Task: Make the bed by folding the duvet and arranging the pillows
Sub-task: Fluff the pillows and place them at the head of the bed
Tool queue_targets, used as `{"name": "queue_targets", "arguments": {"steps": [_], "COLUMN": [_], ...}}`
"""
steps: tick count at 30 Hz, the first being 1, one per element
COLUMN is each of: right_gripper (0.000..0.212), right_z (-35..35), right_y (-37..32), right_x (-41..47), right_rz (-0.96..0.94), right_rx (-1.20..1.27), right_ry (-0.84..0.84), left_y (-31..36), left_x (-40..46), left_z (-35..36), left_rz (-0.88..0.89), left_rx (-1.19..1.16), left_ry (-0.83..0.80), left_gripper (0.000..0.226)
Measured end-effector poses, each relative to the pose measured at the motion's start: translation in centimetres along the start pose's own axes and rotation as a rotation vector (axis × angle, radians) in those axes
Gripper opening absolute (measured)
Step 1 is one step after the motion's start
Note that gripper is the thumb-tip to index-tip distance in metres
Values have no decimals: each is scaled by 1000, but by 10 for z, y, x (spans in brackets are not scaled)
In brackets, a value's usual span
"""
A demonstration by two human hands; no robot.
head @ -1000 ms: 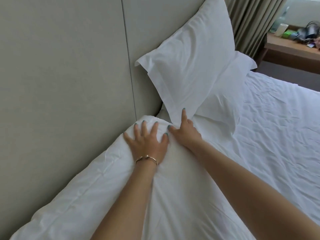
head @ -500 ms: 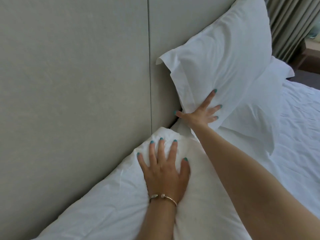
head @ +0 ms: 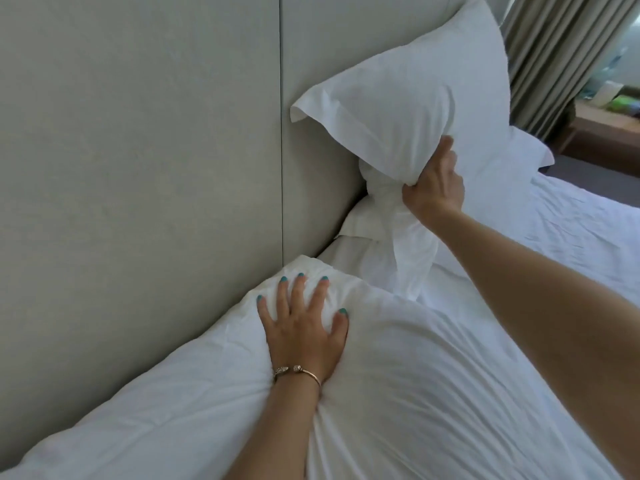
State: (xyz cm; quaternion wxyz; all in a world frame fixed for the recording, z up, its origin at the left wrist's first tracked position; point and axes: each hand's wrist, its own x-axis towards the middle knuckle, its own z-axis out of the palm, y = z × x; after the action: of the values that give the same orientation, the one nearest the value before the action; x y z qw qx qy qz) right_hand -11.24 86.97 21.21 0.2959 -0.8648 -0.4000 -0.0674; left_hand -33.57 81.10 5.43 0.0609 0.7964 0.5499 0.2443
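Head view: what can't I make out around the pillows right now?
- Right hand fingertips: buried in the upright pillow it grips.
- Second pillow: mostly behind the upright one.
- Near pillow under the flat left hand: cut off by the bottom edge.
- Desk items: blurred, too small.

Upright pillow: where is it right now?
Head view, upper right: the upright pillow leans on the headboard, its lower edge gripped by the right hand, curtain just beyond.
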Motion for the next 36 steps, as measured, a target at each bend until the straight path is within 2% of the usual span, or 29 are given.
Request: {"name": "queue_targets", "arguments": {"steps": [4, 7, 9, 11, 13, 16, 19, 21, 29, 36], "right_gripper": [60, 62, 64, 66, 66, 64, 60, 57, 56, 60], "right_z": [-85, -151, -189, -220, -245, -275, -307, -334, -433, -521], "right_y": [-11, -23, -36, -50, -61, -77, -98, -116, -186, -237], "right_x": [-4, -16, -33, -61, -97, -152, -182, -190, -253, -311], "right_rz": [-71, -190, -281, -366, -403, -418, -428, -439, -577, -693], "right_rx": [-8, -20, -49, -58, -53, -33, -36, -38, -108, -141], "right_ry": [41, 27, 19, -14, -67, -154, -193, -197, -108, -34], "left_y": [-3, 10, 31, 53, 71, 91, 88, 85, 75, 70], "left_x": [8, 5, -2, -7, -8, -9, -22, -32, -70, -118], "left_z": [-28, -68, -109, -158, -205, -267, -308, -341, -470, -571], "left_rz": [-49, 0, 12, 40, 133, 124, 118, 135, 151, 155], "left_rx": [-3, -47, -287, -590, -685, -676, -671, -685, -710, -727], "left_ry": [-300, -398, -308, -49, 139, 170, 319, 333, 308, 487], "left_gripper": [76, 78, 89, 103, 112, 116, 103, 94, 90, 82]}}
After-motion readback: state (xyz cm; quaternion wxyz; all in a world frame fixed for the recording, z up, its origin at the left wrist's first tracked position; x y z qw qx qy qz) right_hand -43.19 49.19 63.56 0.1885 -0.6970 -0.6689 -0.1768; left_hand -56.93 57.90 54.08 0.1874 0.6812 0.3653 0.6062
